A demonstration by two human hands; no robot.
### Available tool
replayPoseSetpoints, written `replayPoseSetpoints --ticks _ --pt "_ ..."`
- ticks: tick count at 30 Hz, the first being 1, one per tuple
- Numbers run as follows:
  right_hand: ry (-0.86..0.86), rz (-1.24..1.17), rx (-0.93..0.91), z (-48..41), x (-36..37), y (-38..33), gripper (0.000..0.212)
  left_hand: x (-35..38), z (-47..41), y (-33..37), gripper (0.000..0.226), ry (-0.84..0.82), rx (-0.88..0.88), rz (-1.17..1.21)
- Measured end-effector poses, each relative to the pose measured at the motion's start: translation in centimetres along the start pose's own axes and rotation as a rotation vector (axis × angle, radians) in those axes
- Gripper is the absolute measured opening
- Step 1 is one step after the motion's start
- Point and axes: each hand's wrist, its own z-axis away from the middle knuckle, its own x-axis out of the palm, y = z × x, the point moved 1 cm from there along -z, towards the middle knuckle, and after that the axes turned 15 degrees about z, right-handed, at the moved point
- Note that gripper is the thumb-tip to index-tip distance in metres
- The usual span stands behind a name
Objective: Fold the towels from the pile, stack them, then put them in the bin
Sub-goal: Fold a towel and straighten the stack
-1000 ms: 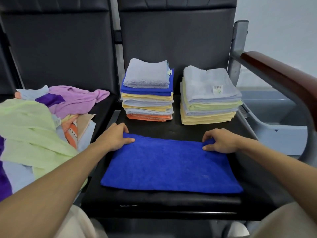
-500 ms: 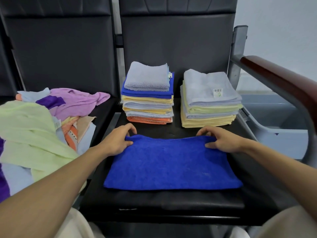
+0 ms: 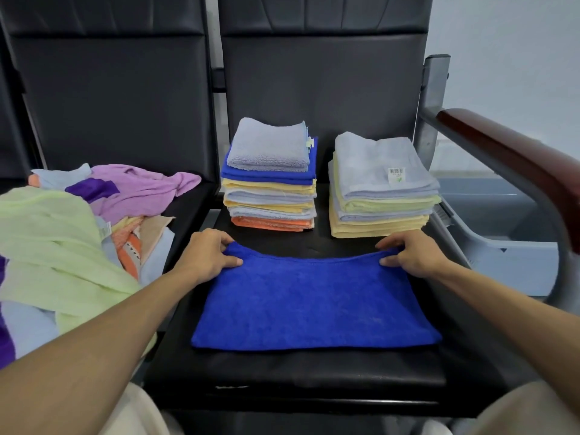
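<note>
Left grip (image 3: 208,255) and right grip (image 3: 412,254) each pinch a far corner of the blue towel (image 3: 314,304), corners slightly raised. The rest lies flat on the seat (image 3: 298,368), nearer than both grips. Just beyond them stand the left stack (image 3: 270,183) and right stack (image 3: 379,189).

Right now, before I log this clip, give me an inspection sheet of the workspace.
Surface: black seat.
Job's things: blue towel flat on the seat; left stack and right stack folded behind it; unfolded pile on the neighbouring seat; grey bin at right.
Clutter: nothing seen.
Grippers: left hand and right hand each pinch a far corner of the blue towel.
Cables: nothing seen.
Surroundings: chair backs, wooden armrest, pale wall.
</note>
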Motion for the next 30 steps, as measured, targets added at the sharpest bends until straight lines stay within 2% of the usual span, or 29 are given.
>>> replayPoseSetpoints --ticks 5,10,13,17,20,24,27,29,30 --pt "0.101 -0.131 0.09 -0.4 0.2 0.3 0.005 0.0 -0.1 0.2 0.018 0.022 -0.015 -0.012" --pt "0.14 -0.068 0.139 -0.3 0.1 0.3 0.017 0.3 -0.2 0.2 0.021 0.031 -0.029 0.024" --pt "0.055 0.039 0.205 -0.2 -0.5 0.4 0.035 0.3 0.0 0.1 0.025 0.022 -0.079 0.018" --pt "-0.078 0.11 0.238 0.4 -0.6 -0.2 0.046 -0.6 0.8 -0.5 0.032 -0.135 -0.217 -0.049" --pt "-0.118 0.074 0.288 1.3 -0.8 -0.7 0.04 -1.0 1.9 -0.9 0.027 -0.197 -0.199 -0.036" --pt "-0.151 0.039 0.268 2.1 -1.0 -1.4 0.028 -1.5 3.3 -0.4 0.019 -0.174 -0.104 0.072" --pt "-0.195 -0.189 0.26 2.4 -1.1 -1.0 0.027 -2.3 4.1 0.4 0.015 -0.137 -0.14 0.27" --pt "-0.3 -0.386 0.272 2.9 -1.2 -0.3 0.025 -2.5 4.7 1.3 0.017 -0.14 -0.168 0.4" --pt "-0.381 -0.41 0.252 3.3 -1.4 0.1 0.023 -2.4 5.0 1.8 0.021 -0.138 -0.182 0.455"
